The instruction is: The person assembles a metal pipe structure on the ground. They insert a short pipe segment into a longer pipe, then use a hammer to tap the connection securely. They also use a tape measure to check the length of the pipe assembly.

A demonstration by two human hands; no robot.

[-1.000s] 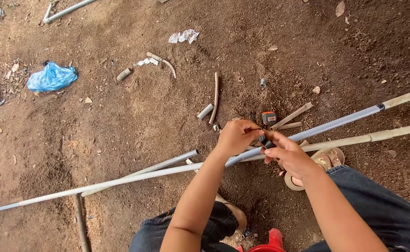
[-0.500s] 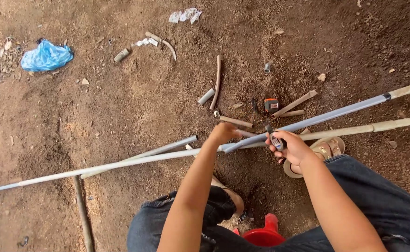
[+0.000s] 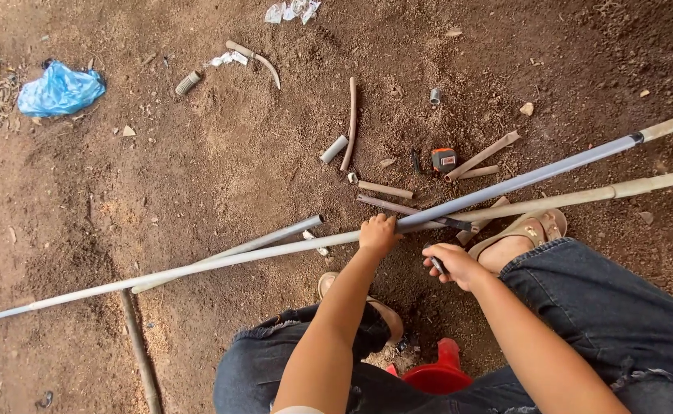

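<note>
Far to the left of the fingers, a crumpled blue plastic bag (image 3: 60, 88) lies on the brown dirt ground (image 3: 198, 153). A long pale grey plastic pipe (image 3: 198, 264) runs from the lower left edge across the ground up to the left hand (image 3: 379, 234). Just above it, a shorter grey pipe (image 3: 237, 249) lies almost parallel and ends a little to the left of the fingers.

The left hand rests on top of the long pipe; its fingers are curled and pressed together around the pipe, holding it down. Above these fingers, well apart, several short cut pieces of pipe (image 3: 386, 188) are scattered, and beyond them an orange and black tape measure (image 3: 444, 159) sits on the ground.

Just to the right, the right hand (image 3: 453, 264) is closed as a fist on a small dark tool handle (image 3: 436, 264); what kind of tool it is, I cannot tell. A bluish-grey pipe (image 3: 536, 176) goes from near the left fingers up to the right edge, and a beige pipe (image 3: 582, 198) lies under it. Right of the right hand, a foot in a tan sandal (image 3: 520, 230) stands on the dirt.
</note>
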